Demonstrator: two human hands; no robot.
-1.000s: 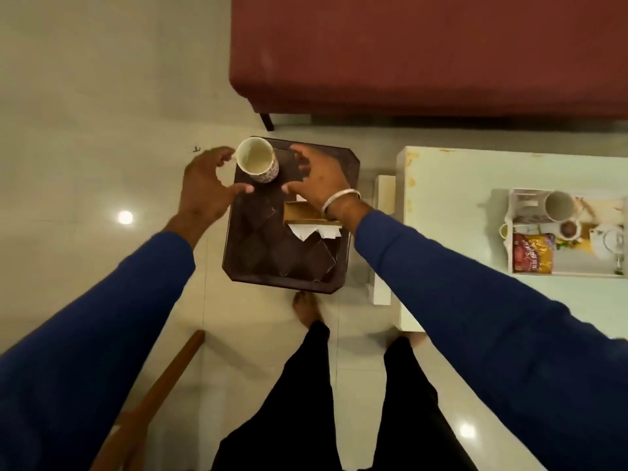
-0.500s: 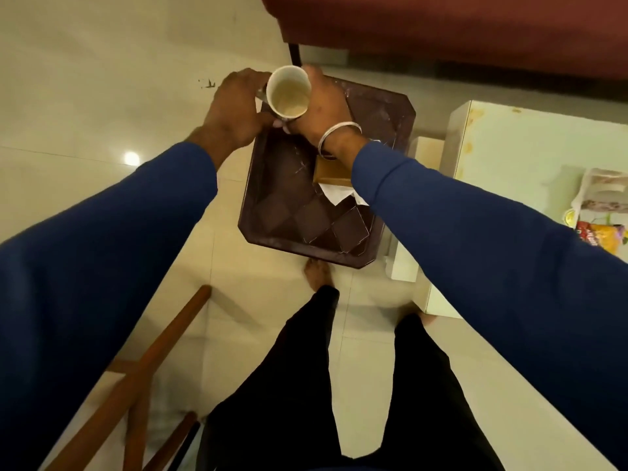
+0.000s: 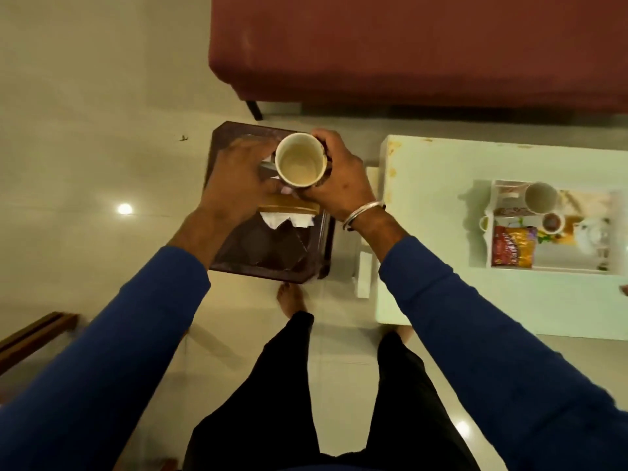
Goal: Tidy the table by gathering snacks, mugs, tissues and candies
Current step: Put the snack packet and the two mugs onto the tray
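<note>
A white mug (image 3: 299, 160) with a patterned outside is lifted above the dark brown side table (image 3: 238, 256). My left hand (image 3: 234, 185) and my right hand (image 3: 334, 178) both grip its sides, and its open mouth faces me. Under my hands a brown tissue box (image 3: 289, 205) lies on that table with white tissue (image 3: 283, 222) sticking out. On the white table (image 3: 435, 198) to the right stands a white tray (image 3: 543, 268) holding a second mug (image 3: 541, 198), a red and yellow snack packet (image 3: 513, 248), a small cup (image 3: 552, 223) and a white teapot (image 3: 589, 234).
A dark red sofa (image 3: 407, 45) runs along the far side, its leg (image 3: 255, 110) close to the side table. A wooden chair frame (image 3: 34, 334) sits at the left edge. My legs and bare feet (image 3: 292, 300) stand on the pale tiled floor between the tables.
My hands went from open beside the mug to closed around it, and the mug has been lifted off the dark side table towards me.
</note>
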